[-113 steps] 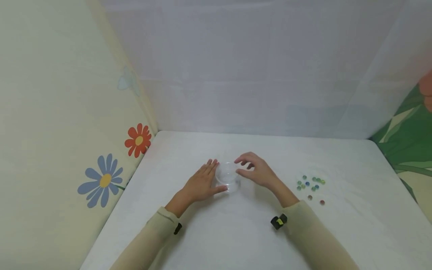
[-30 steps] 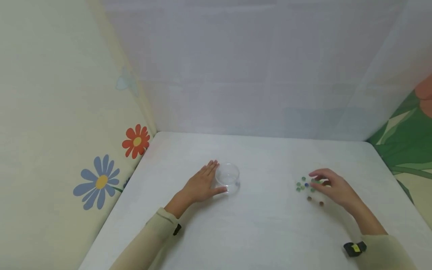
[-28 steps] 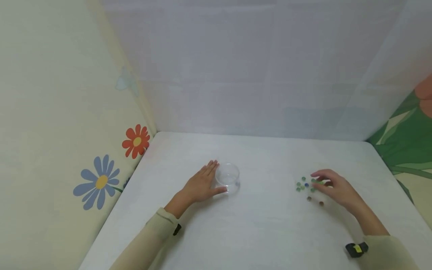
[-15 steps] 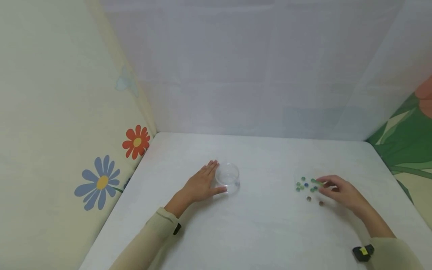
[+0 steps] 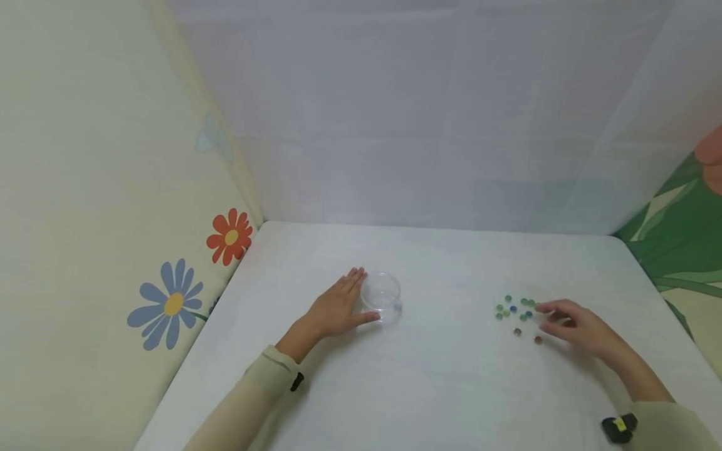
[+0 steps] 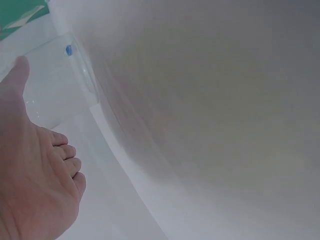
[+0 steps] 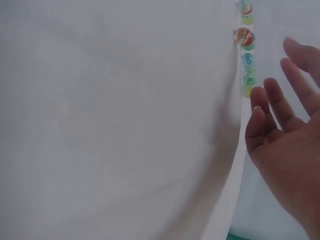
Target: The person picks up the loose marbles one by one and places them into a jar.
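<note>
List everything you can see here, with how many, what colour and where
Clear round dish: one, transparent, on the table left of centre, a blue marble at its base.
Marbles: about a dozen loose, mostly green, some blue, two brownish-red, grouped on the table's right side.
Table: one, white cloth-covered.
Back curtain: one, pale grey-white, behind the table.
Flower panel: one, cream with red and blue flowers, on the left.
Leaf panel: one, green, on the right.
Left hand: flat on the table, fingers straight, against the dish.
Right hand: fingers loosely bent, fingertips at the edge of the marbles; whether it pinches one cannot be told.
</note>
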A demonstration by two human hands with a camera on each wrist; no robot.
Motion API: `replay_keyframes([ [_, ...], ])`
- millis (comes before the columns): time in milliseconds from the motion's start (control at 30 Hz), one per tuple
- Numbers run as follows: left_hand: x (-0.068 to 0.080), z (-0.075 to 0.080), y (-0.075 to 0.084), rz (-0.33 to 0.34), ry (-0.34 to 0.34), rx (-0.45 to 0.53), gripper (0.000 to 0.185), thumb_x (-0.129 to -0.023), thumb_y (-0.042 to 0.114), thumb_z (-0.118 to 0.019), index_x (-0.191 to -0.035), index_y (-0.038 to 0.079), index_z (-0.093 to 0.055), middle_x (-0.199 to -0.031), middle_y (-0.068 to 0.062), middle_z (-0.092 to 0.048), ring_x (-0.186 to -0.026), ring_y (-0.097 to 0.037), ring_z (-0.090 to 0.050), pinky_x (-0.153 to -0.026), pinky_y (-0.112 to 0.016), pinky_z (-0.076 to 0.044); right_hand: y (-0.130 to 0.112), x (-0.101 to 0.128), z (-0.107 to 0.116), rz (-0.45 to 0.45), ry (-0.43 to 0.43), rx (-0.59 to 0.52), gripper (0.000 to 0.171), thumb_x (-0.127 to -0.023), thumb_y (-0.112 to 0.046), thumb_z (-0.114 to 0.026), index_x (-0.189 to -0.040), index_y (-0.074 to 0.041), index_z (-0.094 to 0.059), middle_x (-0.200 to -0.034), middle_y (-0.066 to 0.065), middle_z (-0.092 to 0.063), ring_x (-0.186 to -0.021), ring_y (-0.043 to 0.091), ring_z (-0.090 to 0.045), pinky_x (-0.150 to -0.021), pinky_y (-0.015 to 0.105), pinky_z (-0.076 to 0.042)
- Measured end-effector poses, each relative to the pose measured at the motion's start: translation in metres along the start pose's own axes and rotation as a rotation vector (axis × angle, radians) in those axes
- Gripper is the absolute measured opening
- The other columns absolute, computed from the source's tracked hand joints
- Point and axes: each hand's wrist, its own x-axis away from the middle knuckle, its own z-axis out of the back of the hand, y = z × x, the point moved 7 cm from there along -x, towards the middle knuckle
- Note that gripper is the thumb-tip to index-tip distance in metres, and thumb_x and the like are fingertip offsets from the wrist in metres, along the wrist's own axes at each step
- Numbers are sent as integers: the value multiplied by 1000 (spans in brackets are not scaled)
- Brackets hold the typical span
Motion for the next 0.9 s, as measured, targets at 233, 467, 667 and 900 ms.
replay_keyframes([
  [233, -1, 3, 2, -9, 3, 3, 105, -94, 76, -44, -162, 2, -14, -170, -12, -10, -157, -24, -7, -128, -37, -12, 2, 5, 1, 12, -30, 4, 43, -93, -25, -75, -129, -4, -64, -126, 16, -63, -95, -3, -54, -79, 17, -51],
  [467, -2, 3, 2, -9, -6, -8, 104, -95, 75, -44, -161, 1, -13, -170, -12, -10, -157, -24, -7, -128, -36, -11, 8, 8, -4, -17, -73, 9, 43, -91, -29, -76, -127, -8, -66, -122, 12, -64, -99, 11, -57, -79, 19, -52],
  [667, -1, 5, 3, -3, -20, -4, 104, -95, 74, -45, -161, 0, -13, -169, -13, -10, -157, -24, -7, -128, -37, -11, 11, 10, -8, 7, -92, 17, 40, -92, -31, -75, -126, -11, -67, -125, 10, -64, -105, 10, -57, -84, 22, -52],
  [900, 2, 4, 4, -1, -21, 10, 104, -95, 74, -46, -161, 0, -15, -169, -14, -12, -157, -25, -8, -128, -38, -12, 11, 13, -12, 73, -97, 29, 40, -90, -29, -77, -125, -11, -67, -126, 10, -65, -108, -6, -51, -90, 19, -48],
])
